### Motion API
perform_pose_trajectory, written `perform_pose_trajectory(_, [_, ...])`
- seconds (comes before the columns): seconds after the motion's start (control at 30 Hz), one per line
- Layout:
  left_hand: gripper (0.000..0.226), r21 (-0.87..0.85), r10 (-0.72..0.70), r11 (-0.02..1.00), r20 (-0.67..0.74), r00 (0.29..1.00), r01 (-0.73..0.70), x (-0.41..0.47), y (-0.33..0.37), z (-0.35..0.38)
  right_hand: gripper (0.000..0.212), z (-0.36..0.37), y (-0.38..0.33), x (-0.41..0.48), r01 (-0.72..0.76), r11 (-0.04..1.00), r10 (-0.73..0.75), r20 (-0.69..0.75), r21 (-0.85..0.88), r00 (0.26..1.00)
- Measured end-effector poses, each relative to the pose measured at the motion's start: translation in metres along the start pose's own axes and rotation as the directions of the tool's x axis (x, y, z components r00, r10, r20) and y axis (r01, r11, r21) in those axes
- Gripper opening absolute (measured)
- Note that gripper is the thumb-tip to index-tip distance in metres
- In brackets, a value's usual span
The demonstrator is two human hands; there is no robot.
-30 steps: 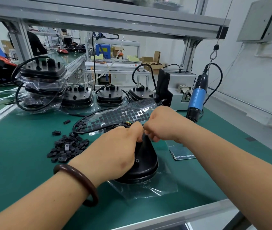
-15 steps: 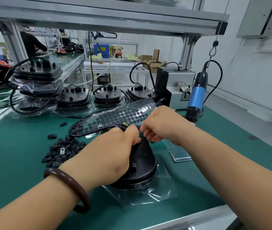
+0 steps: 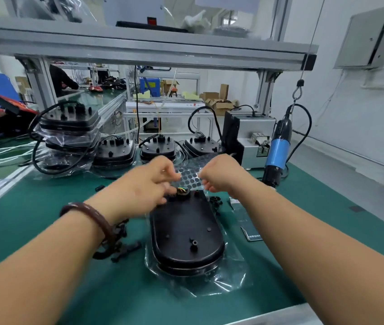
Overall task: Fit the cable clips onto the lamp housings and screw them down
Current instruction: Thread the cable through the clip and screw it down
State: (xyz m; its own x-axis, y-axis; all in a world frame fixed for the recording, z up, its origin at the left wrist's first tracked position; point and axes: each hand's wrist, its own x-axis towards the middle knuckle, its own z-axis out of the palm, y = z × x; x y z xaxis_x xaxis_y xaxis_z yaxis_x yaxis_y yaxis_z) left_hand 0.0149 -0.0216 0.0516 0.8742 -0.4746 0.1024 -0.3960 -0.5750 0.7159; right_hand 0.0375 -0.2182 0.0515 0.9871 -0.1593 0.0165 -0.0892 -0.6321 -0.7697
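Observation:
A black oval lamp housing [image 3: 186, 235] lies back-up on a clear plastic bag in the middle of the green mat. Coloured wires come out of a port at its far end [image 3: 182, 191]. Above that end, my left hand [image 3: 148, 181] and my right hand [image 3: 219, 174] both pinch a clear sheet printed with dark dots [image 3: 190, 178], stretched between them. A pile of small black cable clips [image 3: 118, 245] lies left of the housing, partly hidden by my left wrist. More clips [image 3: 215, 200] lie to the right.
A blue electric screwdriver [image 3: 277, 153] hangs at the right beside a grey screw feeder [image 3: 252, 134]. Stacked and single lamp housings [image 3: 69, 137] line the back of the mat. A small dark card [image 3: 250, 231] lies right of the housing. The table's front edge runs close below.
Both hands have lifted off the housing and moved up and apart, pulling the dotted sheet between them. The view has shifted, so the housing's whole back shows.

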Motion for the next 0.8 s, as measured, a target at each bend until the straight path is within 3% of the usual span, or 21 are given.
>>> perform_pose_trajectory(0.07, [0.027,-0.116,-0.131,0.988,-0.305,0.943,0.100,0.019,-0.024,-0.023,0.029,0.011,-0.004,-0.007,0.118,0.985,-0.116,0.026,-0.125,0.993])
perform_pose_trajectory(0.13, [0.021,0.153,-0.200,0.942,-0.460,0.865,0.300,0.037,-0.052,-0.042,0.046,0.021,-0.008,-0.016,0.203,0.944,-0.197,0.050,-0.260,0.979])
perform_pose_trajectory(0.2, [0.022,0.408,-0.255,0.806,-0.415,0.873,0.429,0.050,-0.072,-0.045,0.051,0.027,-0.006,-0.018,0.255,0.913,-0.253,0.050,-0.317,0.966])
perform_pose_trajectory(0.3, [0.024,0.573,-0.344,0.664,-0.336,0.877,0.480,0.071,-0.093,-0.037,0.052,0.030,0.001,-0.016,0.262,0.928,-0.268,0.013,-0.265,0.963])
perform_pose_trajectory(0.5, [0.029,0.655,-0.366,0.604,-0.278,0.888,0.454,0.092,-0.093,-0.045,0.054,0.033,0.009,-0.011,0.286,0.925,-0.296,-0.004,-0.251,0.955])
perform_pose_trajectory(0.6, [0.033,0.501,-0.310,0.740,-0.339,0.888,0.449,0.089,-0.069,-0.067,0.055,0.030,0.009,-0.011,0.272,0.934,-0.276,0.017,-0.230,0.961])
perform_pose_trajectory(0.67, [0.028,0.129,-0.287,0.922,-0.408,0.867,0.366,0.086,-0.046,-0.086,0.055,0.026,0.006,-0.011,0.278,0.936,-0.279,0.030,-0.215,0.960])
perform_pose_trajectory(0.7, [0.023,-0.140,-0.324,0.946,-0.403,0.856,0.292,0.082,-0.033,-0.094,0.054,0.022,0.005,-0.011,0.281,0.939,-0.284,0.014,-0.196,0.959])
perform_pose_trajectory(0.73, [0.017,-0.365,-0.363,0.902,-0.356,0.861,0.230,0.076,-0.019,-0.101,0.049,0.018,0.001,-0.010,0.285,0.946,-0.292,-0.027,-0.153,0.956])
perform_pose_trajectory(0.8, [0.015,-0.536,-0.334,0.833,-0.290,0.897,0.137,0.065,0.007,-0.111,0.019,0.006,-0.008,-0.007,0.274,0.960,-0.263,-0.148,0.056,0.953])
